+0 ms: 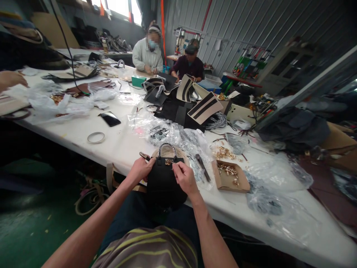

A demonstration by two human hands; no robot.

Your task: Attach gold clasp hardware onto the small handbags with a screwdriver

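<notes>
A small black handbag (164, 184) stands upright against my lap at the table's edge, its rounded handle (167, 146) pointing up. My left hand (141, 169) is closed on the bag's upper left edge. A dark strap end with a metal tip (144, 155) sticks out above those fingers. At the top front of the bag sits a gold clasp (169, 161). My right hand (185, 178) is closed in a pinch at the clasp's right end; what lies between its fingertips is too small to make out.
Right of the bag are a dark tool (202, 167) and a cardboard tray (231, 176) of gold hardware. Clear plastic bags (178, 139), striped panels (205, 108), a phone (110, 118) and a tape roll (96, 137) lie on the white table. Two people (147, 52) sit across; another hand (12, 80) shows at left.
</notes>
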